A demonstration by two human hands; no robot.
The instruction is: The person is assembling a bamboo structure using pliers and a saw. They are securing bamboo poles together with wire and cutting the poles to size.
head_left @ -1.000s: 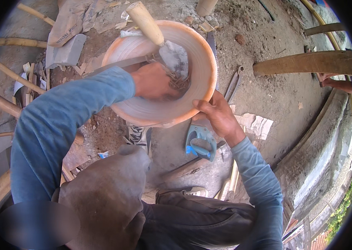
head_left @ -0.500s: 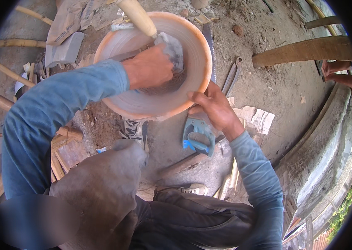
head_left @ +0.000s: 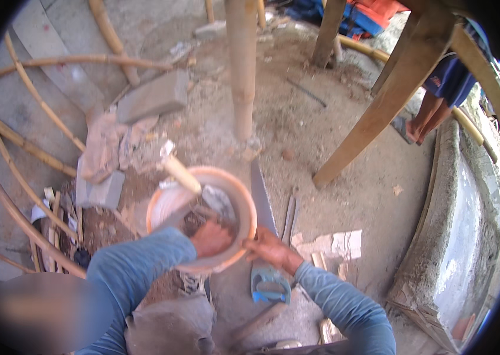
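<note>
A round bucket [head_left: 251, 207] with an orange rim and pale inner wall stands in front of me. My left hand [head_left: 211, 238] reaches down inside it, over dark loose contents too blurred to name; its fingers are hidden. The thumb and fingers of my right hand [head_left: 272, 248] are closed on the bucket's right rim. Leaning out of the far left side is a tool's thick wooden handle [head_left: 180, 174]. Beside it in the bucket lies a whitish crumpled bag or cloth [head_left: 219, 201]. Close to my right hand is a handsaw's blue handle [head_left: 270, 286], its blade [head_left: 261, 192] running past the bucket.
Long-handled metal pincers [head_left: 289, 220] and torn paper [head_left: 338, 244] lie on the right. Grey blocks [head_left: 154, 94] and bent bamboo poles [head_left: 43, 236] are on the left. A wooden post [head_left: 241, 71] and slanted plank [head_left: 380, 112] stand ahead. Another person's legs [head_left: 430, 115] show beyond.
The view has lifted, so the bucket appears lower and smaller, and more ground shows ahead. My left hand is still in the bucket, now nearer its front wall. My right hand keeps its rim grip.
</note>
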